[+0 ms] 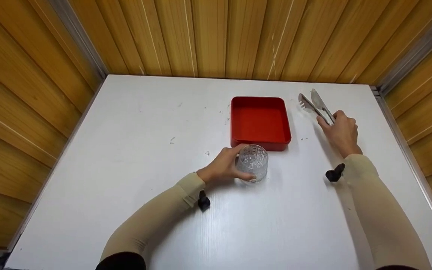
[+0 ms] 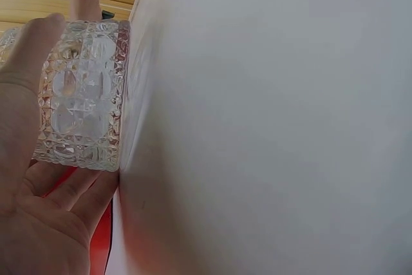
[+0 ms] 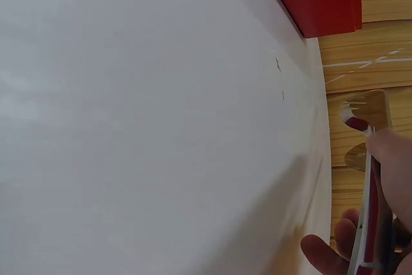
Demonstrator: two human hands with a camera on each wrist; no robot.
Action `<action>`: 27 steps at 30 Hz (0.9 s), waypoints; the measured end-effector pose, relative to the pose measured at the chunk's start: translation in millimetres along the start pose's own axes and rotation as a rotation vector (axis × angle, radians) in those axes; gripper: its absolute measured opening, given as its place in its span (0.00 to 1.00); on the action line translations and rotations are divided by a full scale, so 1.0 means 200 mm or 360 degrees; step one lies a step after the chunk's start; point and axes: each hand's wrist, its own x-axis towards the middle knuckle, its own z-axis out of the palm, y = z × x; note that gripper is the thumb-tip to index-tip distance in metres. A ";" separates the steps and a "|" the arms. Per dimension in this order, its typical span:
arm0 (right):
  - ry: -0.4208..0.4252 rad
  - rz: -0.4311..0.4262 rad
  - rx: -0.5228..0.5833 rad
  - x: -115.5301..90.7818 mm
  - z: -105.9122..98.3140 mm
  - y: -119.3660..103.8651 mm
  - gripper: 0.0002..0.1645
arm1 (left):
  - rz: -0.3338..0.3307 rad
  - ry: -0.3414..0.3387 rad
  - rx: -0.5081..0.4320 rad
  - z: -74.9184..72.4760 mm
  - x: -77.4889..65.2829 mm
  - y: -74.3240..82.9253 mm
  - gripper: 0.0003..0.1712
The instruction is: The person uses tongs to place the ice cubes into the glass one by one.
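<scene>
A cut-glass tumbler [image 1: 253, 163] stands on the white table just in front of the red tray. My left hand [image 1: 224, 165] grips it from the left, thumb on the near side and fingers round the far side. In the left wrist view, the tumbler [image 2: 84, 94] shows a faceted pattern between thumb and fingers. Farther right, my right hand [image 1: 340, 131] holds a pair of metal tongs [image 1: 316, 108] near the handle end, their two heads spread apart and pointing away from me. The right wrist view shows the tongs [image 3: 368, 217] between thumb and fingers, raised over the table.
The square red tray [image 1: 261, 145] has low walls and lies between the tumbler and the tongs, toward the back. Wood-panelled walls [image 1: 208, 37] border the table [image 1: 144, 123] at the back and both sides. Small dark marks dot the tabletop.
</scene>
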 end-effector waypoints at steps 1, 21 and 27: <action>0.0008 -0.0005 -0.0001 0.00 0.01 0.00 0.44 | 0.0010 0.0005 0.0001 0.00 0.00 0.00 0.48; -0.0236 0.0165 -0.0086 0.01 0.04 0.00 0.42 | 0.0027 -0.0003 0.0030 -0.01 0.00 0.00 0.47; -0.0262 0.0171 -0.0110 0.00 0.05 0.01 0.43 | 0.0029 -0.0006 0.0018 0.00 0.00 0.00 0.48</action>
